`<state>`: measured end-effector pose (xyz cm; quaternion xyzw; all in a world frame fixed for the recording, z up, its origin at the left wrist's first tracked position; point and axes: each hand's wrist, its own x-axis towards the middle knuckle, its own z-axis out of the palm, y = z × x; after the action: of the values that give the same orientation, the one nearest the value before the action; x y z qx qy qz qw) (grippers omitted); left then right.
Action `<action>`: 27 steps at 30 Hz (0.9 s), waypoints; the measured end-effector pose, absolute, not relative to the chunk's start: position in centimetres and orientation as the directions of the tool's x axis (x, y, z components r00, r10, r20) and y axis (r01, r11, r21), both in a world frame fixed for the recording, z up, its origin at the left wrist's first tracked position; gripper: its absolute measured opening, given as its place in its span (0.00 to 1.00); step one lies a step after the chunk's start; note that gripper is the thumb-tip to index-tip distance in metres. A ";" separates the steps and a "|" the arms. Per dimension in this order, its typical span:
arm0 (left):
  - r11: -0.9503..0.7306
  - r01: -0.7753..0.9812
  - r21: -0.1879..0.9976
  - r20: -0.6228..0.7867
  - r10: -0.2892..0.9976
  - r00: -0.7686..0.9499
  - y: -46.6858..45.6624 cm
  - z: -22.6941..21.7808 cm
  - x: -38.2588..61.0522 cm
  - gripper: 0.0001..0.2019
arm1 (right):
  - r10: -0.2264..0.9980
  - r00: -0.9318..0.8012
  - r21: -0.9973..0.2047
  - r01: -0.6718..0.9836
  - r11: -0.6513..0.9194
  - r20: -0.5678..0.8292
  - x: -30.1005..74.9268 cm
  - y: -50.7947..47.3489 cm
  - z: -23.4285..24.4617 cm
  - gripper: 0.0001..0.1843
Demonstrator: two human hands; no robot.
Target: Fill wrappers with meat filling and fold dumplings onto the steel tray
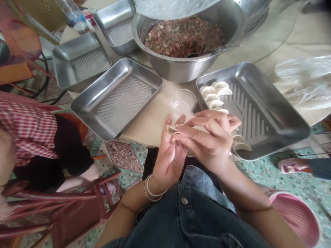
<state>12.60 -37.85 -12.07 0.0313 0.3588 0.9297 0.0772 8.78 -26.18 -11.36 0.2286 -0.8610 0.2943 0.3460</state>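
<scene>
Between my two hands is a half-folded dumpling [170, 130], its pale wrapper partly covered by my fingers. My left hand [169, 158], palm up and dusted with flour, supports it on the fingers. From the right, my right hand [210, 136] pinches its edge between thumb and fingers. Just past my right hand, finished dumplings [213, 96] stand in a row along the left side of a metal tray [279, 113]. A small clear bowl [183, 101] sits on the table in front of my fingers. Behind it stands a large steel bowl [178, 67] of minced filling [181, 36].
More metal trays [121, 100] lie to the left. Plastic wrap [305, 75] covers something at the right. A spoon handle [224, 47] rests on the steel bowl. A person in a checked shirt [33, 127] sits at left, and a pink bin [294, 213] stands by my right arm.
</scene>
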 end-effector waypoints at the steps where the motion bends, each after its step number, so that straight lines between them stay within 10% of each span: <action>1: -0.736 -0.099 0.670 0.031 0.161 -0.986 -37.9 -12.3 12.5 0.27 | -0.181 -0.644 -0.351 -0.606 0.714 0.744 8.8 -26.2 -11.4 0.09; 13: -0.606 0.118 0.787 0.250 0.138 -0.958 -38.8 -14.2 12.0 0.20 | -0.256 -0.693 -0.437 -0.654 0.618 0.674 8.1 -25.6 -10.6 0.22; 18: -0.510 0.101 0.854 0.217 0.174 -0.961 -39.6 -13.8 11.8 0.33 | -0.318 -0.705 -0.545 -0.699 0.463 0.634 7.8 -25.3 -10.3 0.08; 27: -0.243 0.084 0.966 0.142 0.230 -0.963 -40.6 -13.3 11.2 0.24 | -0.349 -0.750 -0.679 -0.659 0.324 0.562 7.7 -24.8 -9.7 0.08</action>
<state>11.16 -40.62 -13.28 0.1282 0.6133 0.7779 0.0469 7.68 -24.75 -9.68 0.3159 -0.7980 0.4881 0.1589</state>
